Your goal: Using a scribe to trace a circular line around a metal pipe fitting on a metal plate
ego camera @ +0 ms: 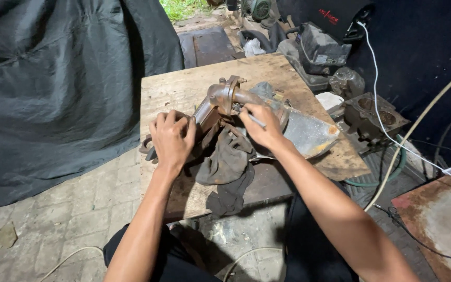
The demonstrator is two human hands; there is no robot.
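Left hand: the left hand lies knuckles up on the near-left end of the rusty metal part, fingers curled down and clenched over that end.
Right hand: the right hand is closed around a thin pale rod-like tool, its fingers bent against the middle of the part; what the tool's tip touches is hidden.
Rusty metal part: a brown pipe-shaped casting with a round flange, lying about mid-table, between the two hands and running up and away from the left one.
Metal sheet: a grey sheet-metal piece with rust at its edges, just right of the right hand.
Rag: a dark greasy rag under and below the part, draped over the near table edge.
Table: a worn wooden table, stained and scratched.
Surroundings: a dark tarpaulin to the left, a grimy engine block on the ground to the right, with a white cable running across it.
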